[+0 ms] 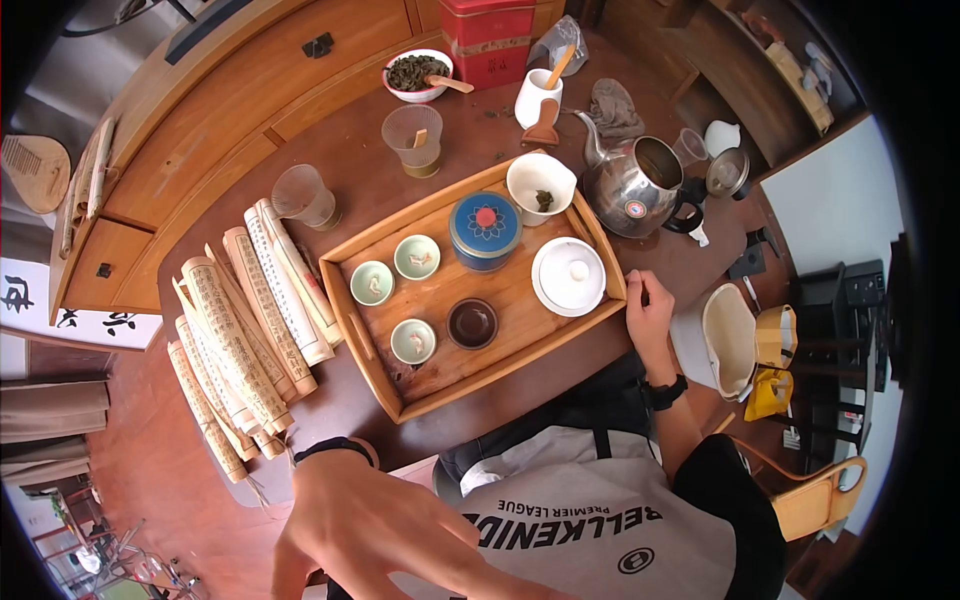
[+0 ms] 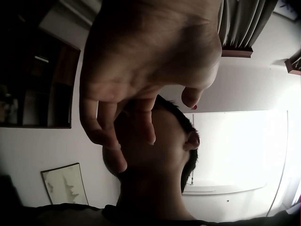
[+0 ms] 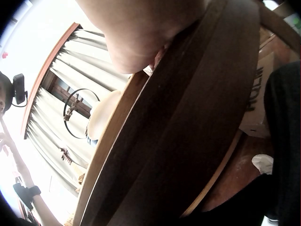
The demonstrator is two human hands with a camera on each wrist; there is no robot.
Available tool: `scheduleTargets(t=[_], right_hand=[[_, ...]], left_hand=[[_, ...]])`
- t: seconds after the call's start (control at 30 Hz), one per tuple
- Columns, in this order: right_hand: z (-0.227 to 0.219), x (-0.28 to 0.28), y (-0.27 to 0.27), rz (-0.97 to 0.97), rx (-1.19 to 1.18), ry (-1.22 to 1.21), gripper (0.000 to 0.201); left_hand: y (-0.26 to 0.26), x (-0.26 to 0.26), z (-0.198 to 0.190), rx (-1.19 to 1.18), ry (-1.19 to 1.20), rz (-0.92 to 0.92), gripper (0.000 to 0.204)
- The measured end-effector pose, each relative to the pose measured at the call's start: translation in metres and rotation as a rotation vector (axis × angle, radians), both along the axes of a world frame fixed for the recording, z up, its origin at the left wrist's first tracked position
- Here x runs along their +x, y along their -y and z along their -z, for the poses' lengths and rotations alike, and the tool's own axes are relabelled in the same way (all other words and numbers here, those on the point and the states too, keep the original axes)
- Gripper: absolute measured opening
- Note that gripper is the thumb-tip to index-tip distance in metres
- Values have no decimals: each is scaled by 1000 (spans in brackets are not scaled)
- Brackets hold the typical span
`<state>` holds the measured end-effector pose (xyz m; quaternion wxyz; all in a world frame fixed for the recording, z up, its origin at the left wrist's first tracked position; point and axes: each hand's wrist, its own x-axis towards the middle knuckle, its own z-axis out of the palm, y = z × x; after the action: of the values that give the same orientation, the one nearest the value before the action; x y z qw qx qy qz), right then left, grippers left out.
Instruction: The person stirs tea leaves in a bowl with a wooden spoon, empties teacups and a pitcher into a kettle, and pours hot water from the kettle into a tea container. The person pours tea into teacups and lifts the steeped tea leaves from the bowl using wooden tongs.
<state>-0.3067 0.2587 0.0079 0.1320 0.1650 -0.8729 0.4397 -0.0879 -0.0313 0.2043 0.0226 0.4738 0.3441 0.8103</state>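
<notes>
Three green cups (image 1: 417,257): on the tray, two side by side and one nearer the person.
One dark cup (image 1: 472,323): I see it just beside that third green cup.
One blue tin (image 1: 486,231): upright on the tray.
Two white vessels: a lidded bowl (image 1: 569,276) and a spouted bowl (image 1: 524,180) with dark leaves inside.
One tray (image 1: 445,295): wooden, lying on the table (image 1: 352,146), all seven pieces on it.
Two clear glasses (image 1: 305,196): beyond the tray, apart.
One kettle (image 1: 612,198): just past the tray's far right corner.
Scrolls (image 1: 228,335): many, overlapping left of the tray; I cannot count them exactly.
Left hand (image 1: 375,525): fingers apart, loosely bent, nothing in them.
Right hand (image 1: 650,312): beside the tray's near right corner, fingers loosely curled, nothing visible in them; I cannot tell whether it touches the tray.
Left wrist view: shows me the palm raised before the head, plus one framed picture (image 2: 65,185) that the head view lacks.
Right wrist view: adds the table's dark side and one carton (image 3: 260,94) below.
</notes>
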Motion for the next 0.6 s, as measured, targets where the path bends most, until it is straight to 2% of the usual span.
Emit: scheduleTargets(t=[0.07,0.2,0.23,0.27,0.37,0.5,0.53,0.57,0.6], right_hand=[[-1,0,1,-3,-15,-2,17],[1,0,0,-4,-21,-14,17],[0,0,0,-2,-17,-9,17],[0,0,0,-1,-12,-4,17],[-1,0,1,0,-20,-3,17],[0,0,1,1,-9,-9,18],[0,0,1,0,-11,-14,18],[0,0,1,-2,-13,-20,18],[0,0,1,-2,-13,-20,18]], left_hand=[[14,-22,-9,-501,246,747,73],[12,-24,-14,-474,243,742,73],[12,-19,-11,-217,151,407,59],[12,-15,-8,36,60,70,73],[10,-12,6,88,-41,108,83],[13,-18,0,68,-30,102,81],[14,-25,-6,-171,62,384,66],[14,-29,-11,-411,156,663,72],[14,-31,-13,-411,156,663,72]])
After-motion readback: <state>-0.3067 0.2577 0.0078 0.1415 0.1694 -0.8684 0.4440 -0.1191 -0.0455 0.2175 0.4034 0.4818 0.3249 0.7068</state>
